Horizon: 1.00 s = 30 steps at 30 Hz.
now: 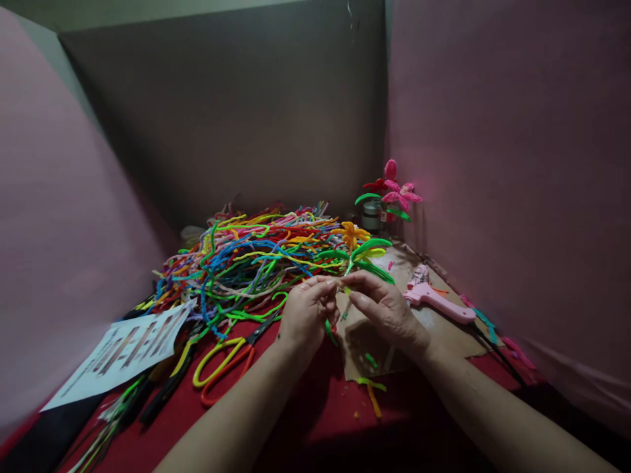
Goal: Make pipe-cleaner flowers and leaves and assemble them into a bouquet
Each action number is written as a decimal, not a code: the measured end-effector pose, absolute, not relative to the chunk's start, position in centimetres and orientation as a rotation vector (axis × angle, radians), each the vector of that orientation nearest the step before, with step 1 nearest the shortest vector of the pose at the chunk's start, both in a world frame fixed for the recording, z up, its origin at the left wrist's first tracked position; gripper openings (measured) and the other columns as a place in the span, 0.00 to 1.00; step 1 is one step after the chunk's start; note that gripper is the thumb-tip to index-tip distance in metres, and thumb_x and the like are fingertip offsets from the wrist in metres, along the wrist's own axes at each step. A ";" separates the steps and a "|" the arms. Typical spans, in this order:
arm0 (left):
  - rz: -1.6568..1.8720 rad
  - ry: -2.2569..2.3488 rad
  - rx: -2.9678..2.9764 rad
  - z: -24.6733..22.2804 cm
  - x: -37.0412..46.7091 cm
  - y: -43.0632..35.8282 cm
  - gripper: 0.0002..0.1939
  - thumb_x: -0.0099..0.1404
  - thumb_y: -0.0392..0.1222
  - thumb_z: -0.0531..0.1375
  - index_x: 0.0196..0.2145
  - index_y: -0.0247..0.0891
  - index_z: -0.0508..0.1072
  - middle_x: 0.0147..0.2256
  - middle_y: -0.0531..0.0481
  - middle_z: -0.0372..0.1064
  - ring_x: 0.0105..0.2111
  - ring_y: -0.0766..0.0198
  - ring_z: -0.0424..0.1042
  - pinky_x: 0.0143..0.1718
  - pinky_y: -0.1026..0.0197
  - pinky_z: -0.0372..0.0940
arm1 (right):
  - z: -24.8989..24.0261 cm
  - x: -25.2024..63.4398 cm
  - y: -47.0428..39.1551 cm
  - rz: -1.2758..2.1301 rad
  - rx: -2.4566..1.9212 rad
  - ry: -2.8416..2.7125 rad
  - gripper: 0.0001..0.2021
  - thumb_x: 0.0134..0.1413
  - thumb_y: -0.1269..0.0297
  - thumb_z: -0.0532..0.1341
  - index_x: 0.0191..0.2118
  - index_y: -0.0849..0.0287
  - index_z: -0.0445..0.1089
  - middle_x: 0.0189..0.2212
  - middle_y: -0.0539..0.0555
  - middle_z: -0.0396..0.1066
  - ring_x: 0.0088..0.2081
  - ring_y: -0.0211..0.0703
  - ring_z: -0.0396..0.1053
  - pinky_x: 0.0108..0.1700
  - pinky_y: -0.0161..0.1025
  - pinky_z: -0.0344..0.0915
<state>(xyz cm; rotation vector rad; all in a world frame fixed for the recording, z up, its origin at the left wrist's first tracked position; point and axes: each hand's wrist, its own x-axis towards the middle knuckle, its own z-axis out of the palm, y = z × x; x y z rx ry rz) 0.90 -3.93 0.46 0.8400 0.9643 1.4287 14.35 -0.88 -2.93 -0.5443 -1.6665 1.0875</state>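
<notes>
My left hand [309, 312] and my right hand [387, 309] meet fingertip to fingertip above a cardboard sheet. Both are closed in a pinch. A short yellow-green piece of pipe cleaner [348, 290] shows at my right fingertips; what the left fingers grip is too small to make out. Just beyond the hands is a pipe-cleaner flower with orange petals [351, 234] and long green leaves [371, 247]. Its lower stem is partly hidden by my fingers, so I cannot tell whether it is held. Scissors [252, 341] with yellow and orange handles lie left of my left hand.
A big heap of coloured pipe cleaners [246, 253] fills the back left. On the cardboard [444, 328] rests a pink glue gun [438, 302]. Pink flowers [401, 194] stand behind. A printed sheet [123, 351] and black-handled pliers [170, 384] lie left. Offcuts [373, 399] sit in front.
</notes>
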 end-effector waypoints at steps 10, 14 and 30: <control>1.210 0.845 0.544 0.7 0.6 -3.8 0.01 0.51 0.32 0.56 0.25 0.31 0.66 0.16 0.59 0.53 0.11 0.77 0.49 0.10 0.71 0.47 | -3.1 14.1 -1.4 1.150 -0.487 -1.509 0.13 0.50 0.62 0.59 0.44 0.54 0.63 0.40 0.53 0.67 0.45 0.42 0.65 0.50 0.42 0.61; 1.166 0.838 0.453 0.6 0.3 -3.6 0.02 0.53 0.30 0.53 0.25 0.31 0.65 0.16 0.57 0.55 0.11 0.77 0.50 0.10 0.71 0.45 | -2.9 14.2 -1.5 1.155 -0.484 -1.500 0.15 0.49 0.62 0.60 0.44 0.53 0.62 0.40 0.54 0.67 0.46 0.43 0.65 0.51 0.43 0.60; 1.432 1.347 1.244 -0.3 -2.3 -2.2 0.08 0.52 0.43 0.60 0.27 0.36 0.66 0.16 0.59 0.59 0.14 0.73 0.55 0.17 0.69 0.51 | -2.7 14.2 -2.5 0.634 -0.721 -1.998 0.15 0.45 0.68 0.62 0.42 0.55 0.64 0.39 0.54 0.67 0.42 0.45 0.65 0.46 0.43 0.61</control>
